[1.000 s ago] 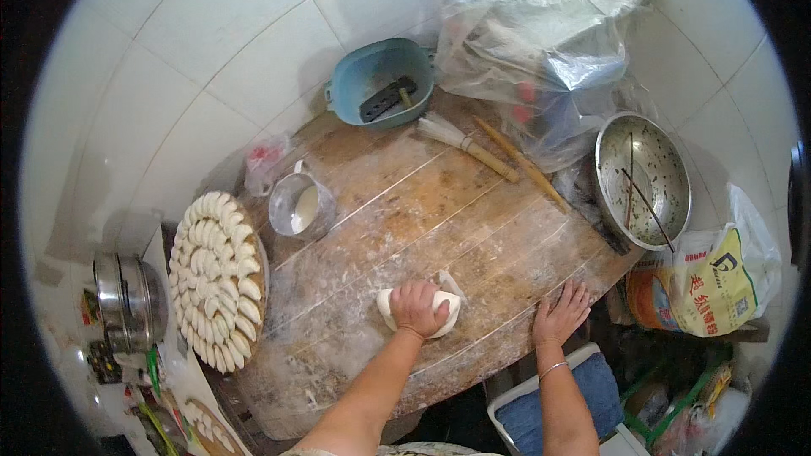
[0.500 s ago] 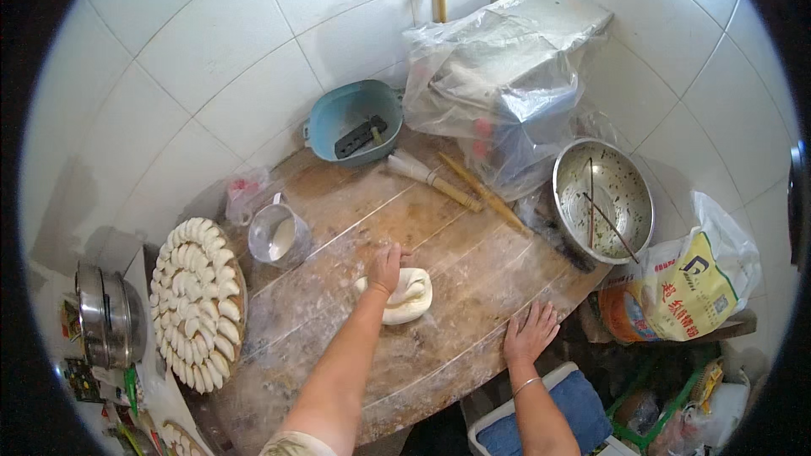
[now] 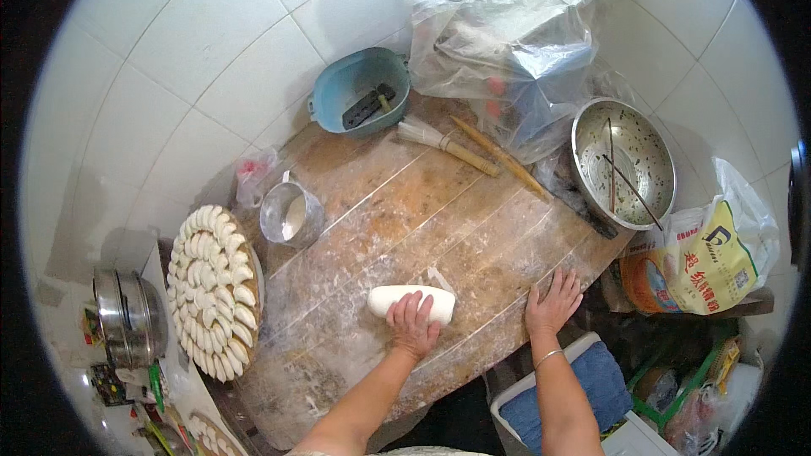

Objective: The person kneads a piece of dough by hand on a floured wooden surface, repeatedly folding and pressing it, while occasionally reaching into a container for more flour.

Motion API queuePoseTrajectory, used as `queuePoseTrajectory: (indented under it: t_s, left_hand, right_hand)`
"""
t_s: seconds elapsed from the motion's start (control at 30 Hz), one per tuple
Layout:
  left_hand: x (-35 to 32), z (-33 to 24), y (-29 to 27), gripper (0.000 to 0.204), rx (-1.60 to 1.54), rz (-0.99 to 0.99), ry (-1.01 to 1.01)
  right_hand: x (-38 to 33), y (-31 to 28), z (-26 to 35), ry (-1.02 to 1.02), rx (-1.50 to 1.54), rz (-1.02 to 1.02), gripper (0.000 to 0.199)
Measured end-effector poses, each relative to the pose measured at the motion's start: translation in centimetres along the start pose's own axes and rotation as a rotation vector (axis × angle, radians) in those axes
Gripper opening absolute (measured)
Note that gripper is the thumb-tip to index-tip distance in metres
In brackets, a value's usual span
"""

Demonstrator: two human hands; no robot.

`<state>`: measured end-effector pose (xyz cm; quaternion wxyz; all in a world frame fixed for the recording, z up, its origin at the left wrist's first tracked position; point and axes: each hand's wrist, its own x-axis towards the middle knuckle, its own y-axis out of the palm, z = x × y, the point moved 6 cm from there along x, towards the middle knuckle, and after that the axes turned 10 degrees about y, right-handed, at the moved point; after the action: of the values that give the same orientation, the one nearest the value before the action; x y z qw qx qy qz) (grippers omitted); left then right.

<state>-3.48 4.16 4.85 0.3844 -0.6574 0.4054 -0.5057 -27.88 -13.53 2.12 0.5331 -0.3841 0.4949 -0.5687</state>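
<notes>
1. Dough roll: a smooth white cylinder lying on the floured wooden table, its long axis roughly from 9 to 3 o'clock. It serves as the dial's centre, with 12 o'clock pointing away from the person.
2. Left hand: laid over the roll toward its 3 o'clock end, half open — fingers slightly apart and gently curved over the top, touching the dough without closing around it.
3. Right hand: at 3 o'clock, apart from the dough, open and flat near the table's edge, fingers spread, holding nothing; a bracelet circles the wrist.
4. Crescent dumplings: at 9 o'clock, set in rings on a round board.
5. Metal cup: at 10 o'clock, with white contents.
6. Blue basin: between 11 and 12 o'clock, containing dark objects.
7. Brush and tapered wooden stick: side by side, near 1 o'clock.
8. Steel bowl: at 2 o'clock, speckled inside, with two thin sticks leaning in it.
</notes>
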Motion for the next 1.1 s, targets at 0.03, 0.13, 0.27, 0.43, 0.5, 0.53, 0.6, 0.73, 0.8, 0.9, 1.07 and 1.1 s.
queuePoseTrajectory:
  t_s: [0.03,0.13,0.27,0.43,0.5,0.53,0.6,0.73,0.8,0.9,1.07,1.1]
  left_hand:
    - [1.7,1.3,1.0,0.047,-0.059,-0.008,0.014]
    - [9.5,3.6,2.6,0.038,-0.181,0.067,-0.024]
    - [14.1,5.4,4.5,0.026,-0.123,0.069,-0.024]
    - [18.4,8.7,7.6,0.031,-0.178,0.134,-0.227]
    - [19.1,9.9,7.3,0.039,-0.177,0.115,-0.337]
    - [18.3,10.6,7.2,0.042,-0.161,0.131,-0.425]
    - [17.4,12.5,6.6,0.048,-0.127,0.141,-0.596]
    - [7.9,19.0,1.9,0.048,-0.086,0.008,-1.161]
    - [1.4,21.2,1.7,0.046,-0.037,-0.197,-1.155]
    - [-1.1,19.3,0.4,0.04,-0.401,-0.245,-1.174]
    - [4.7,11.9,-3.7,0.059,-0.11,0.041,-0.267]
    - [4.2,11.3,-3.3,0.064,-0.018,0.122,-0.192]
  right_hand:
    - [-0.2,0.0,0.3,0.003,-0.004,0.009,0.072]
    - [-0.2,0.4,-0.3,-0.013,-0.023,0.013,0.074]
    - [-0.2,0.2,-0.5,-0.023,-0.038,0.012,0.076]
    - [0.1,0.6,-0.6,-0.037,-0.06,0.017,0.076]
    - [-0.2,0.9,-0.2,-0.032,-0.056,0.052,0.076]
    - [-0.3,0.8,-0.4,-0.045,-0.047,0.022,0.074]
    - [0.0,1.1,-0.8,-0.045,-0.035,0.0,0.073]
    - [0.0,0.4,-0.2,-0.039,-0.01,-0.018,0.069]
    - [-0.2,1.0,-0.1,-0.051,-0.017,-0.045,0.067]
    - [0.0,1.5,-0.6,-0.049,-0.047,-0.06,0.066]
    - [0.6,0.3,-0.4,-0.024,-0.084,-0.048,0.067]
    - [0.3,0.4,0.1,-0.02,-0.076,-0.033,0.067]
